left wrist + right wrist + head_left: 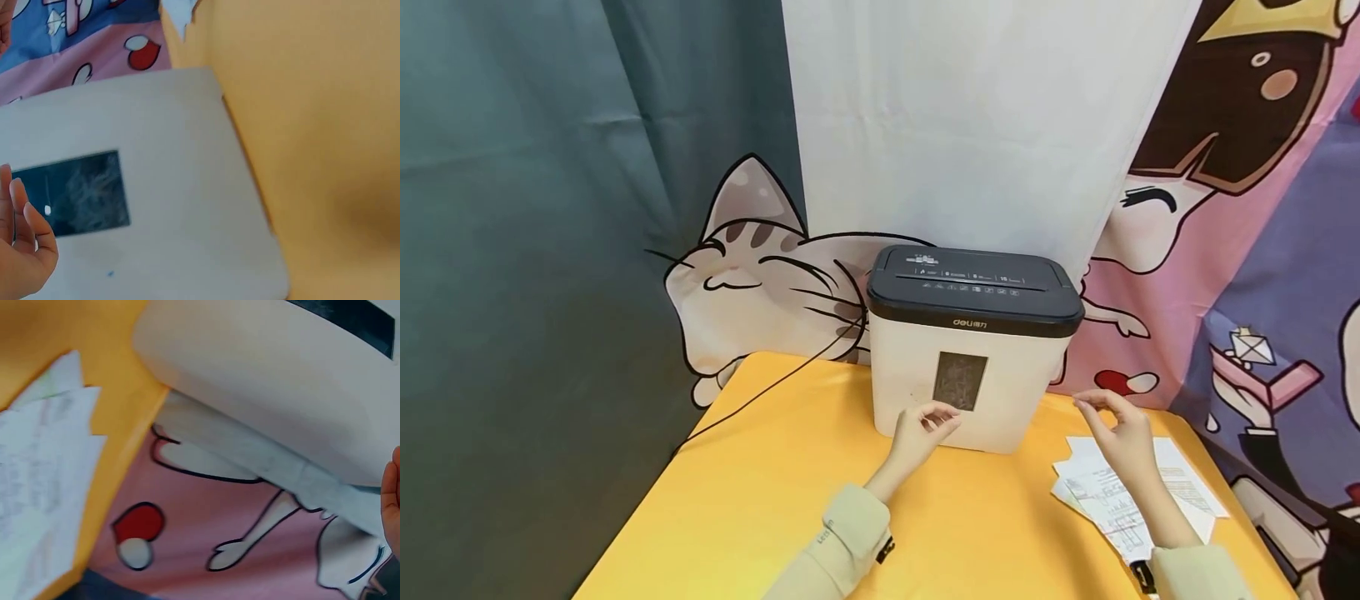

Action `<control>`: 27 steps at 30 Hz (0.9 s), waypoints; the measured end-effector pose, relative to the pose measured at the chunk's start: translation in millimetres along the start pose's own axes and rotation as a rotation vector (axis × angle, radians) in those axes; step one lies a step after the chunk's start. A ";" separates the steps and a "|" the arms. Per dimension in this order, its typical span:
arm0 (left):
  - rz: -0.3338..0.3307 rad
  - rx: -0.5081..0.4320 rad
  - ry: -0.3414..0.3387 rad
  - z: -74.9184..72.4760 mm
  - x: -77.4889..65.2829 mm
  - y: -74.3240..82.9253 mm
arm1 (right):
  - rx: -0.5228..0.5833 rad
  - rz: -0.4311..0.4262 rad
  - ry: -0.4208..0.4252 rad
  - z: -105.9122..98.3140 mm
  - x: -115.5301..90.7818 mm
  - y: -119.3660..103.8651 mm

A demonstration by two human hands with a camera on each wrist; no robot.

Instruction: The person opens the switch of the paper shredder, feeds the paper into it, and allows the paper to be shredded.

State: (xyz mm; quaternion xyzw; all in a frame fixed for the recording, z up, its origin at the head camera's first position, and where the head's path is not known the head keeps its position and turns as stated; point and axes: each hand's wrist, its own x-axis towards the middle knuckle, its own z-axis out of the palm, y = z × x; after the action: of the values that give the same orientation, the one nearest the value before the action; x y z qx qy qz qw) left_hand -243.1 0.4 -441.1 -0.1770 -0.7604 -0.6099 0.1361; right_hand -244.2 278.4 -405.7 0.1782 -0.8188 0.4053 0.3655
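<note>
Pale left sleeve [853, 521]: lying nearest, bearing partial lettering, seemingly beginning "Let". Left hand [923, 429]: hovering, fingers curling loosely toward the thumb, narrow gap, gripping nothing visible. Right hand [1123, 437]: hanging in the air, thumb and fingertips nearly meeting, showing nothing held. White shredder [902, 375], black-topped: standing upright on the yellow desk [760, 483], just beyond the left hand — whether they are touching, the views are not telling. Papers [1101, 496]: lying loosely overlapped below the right hand, print too small to read. Progress, as judged: cord [775, 385] running off left of the left hand; slot [970, 282] showing no sheet; visible pile probably awaiting feeding. Brand on front rim: reading "deli 得力" — small captions above escaping legibility.
</note>
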 end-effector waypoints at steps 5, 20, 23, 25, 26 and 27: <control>0.006 -0.033 -0.037 9.4 -16.2 11.6 | -0.039 0.105 0.021 -6.8 -20.8 16.0; -0.121 -0.099 -0.210 48.3 -45.8 -11.9 | -0.203 0.381 -0.024 -49.1 -71.6 99.5; -0.157 -0.142 -0.264 70.6 -51.4 -30.0 | -0.278 0.431 -0.089 -61.1 -81.8 112.7; -0.188 -0.171 -0.291 87.0 -54.7 -43.9 | -0.343 0.483 -0.153 -70.2 -88.5 122.2; -0.201 -0.183 -0.303 94.8 -56.1 -50.4 | -0.376 0.518 -0.193 -74.8 -91.5 126.0; -0.220 -0.195 -0.320 100.5 -56.9 -54.0 | -0.408 0.555 -0.230 -78.7 -94.4 129.9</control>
State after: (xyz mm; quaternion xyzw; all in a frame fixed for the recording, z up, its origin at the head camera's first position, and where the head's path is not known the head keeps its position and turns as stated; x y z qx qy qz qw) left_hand -214.5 82.2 -534.7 -0.1996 -0.7244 -0.6559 -0.0714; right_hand -221.7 419.5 -513.3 -0.0829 -0.9357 0.2948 0.1750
